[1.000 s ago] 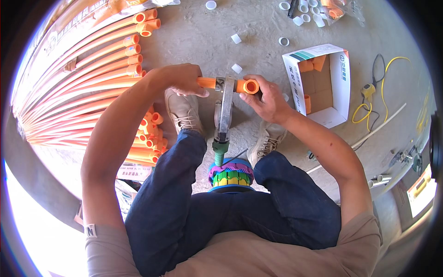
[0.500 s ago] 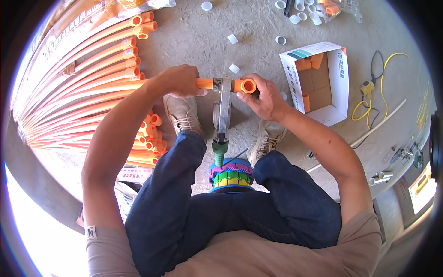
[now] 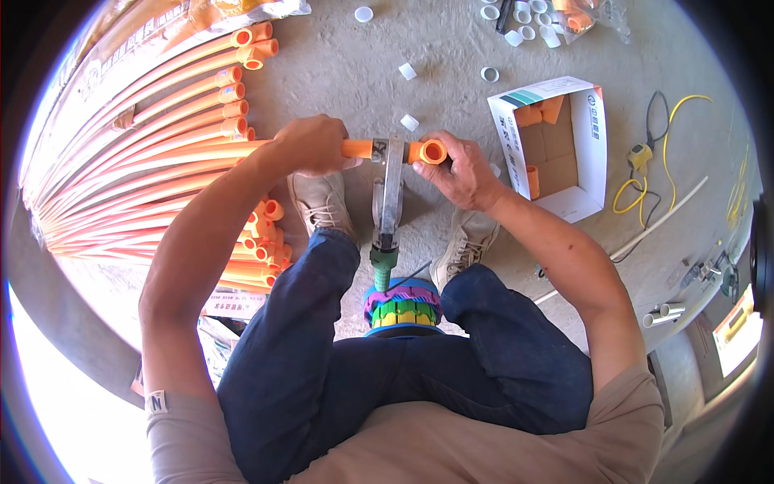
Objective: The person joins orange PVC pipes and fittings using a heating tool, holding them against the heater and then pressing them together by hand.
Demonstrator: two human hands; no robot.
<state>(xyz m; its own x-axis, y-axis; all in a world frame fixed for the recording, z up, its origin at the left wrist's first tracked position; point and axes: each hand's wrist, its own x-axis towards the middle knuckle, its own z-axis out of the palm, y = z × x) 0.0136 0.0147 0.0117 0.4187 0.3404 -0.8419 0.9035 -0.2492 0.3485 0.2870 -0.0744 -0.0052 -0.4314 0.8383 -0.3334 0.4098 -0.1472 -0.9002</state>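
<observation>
We take the metal tool [image 3: 390, 194] as landmark: it stands between the person's shoes [image 3: 318, 198], green handle [image 3: 384, 260] toward the body. Left hand [image 3: 313, 145]: wrapped round an orange pipe [image 3: 357, 149], just left of the tool. Right hand [image 3: 463, 171]: thumb and fingers gripping an orange fitting [image 3: 416, 152], just right of the tool, its round mouth facing up. Pipe and fitting meet the tool's far end from opposite sides; we can't tell how deep either sits.

Left of the tool we have a big spread of orange pipes [image 3: 161, 177], many ending in fittings. Right of it, a white carton [image 3: 596, 133] on the floor [image 3: 339, 64] with a few orange fittings inside; farther right, a yellow device [image 3: 639, 156] with yellow cord, plus a long thin white rod [image 3: 657, 231]. Beyond the tool, scattered white caps [image 3: 409, 123]. On its near side, by the handle, a multicoloured round stool [image 3: 403, 311].
</observation>
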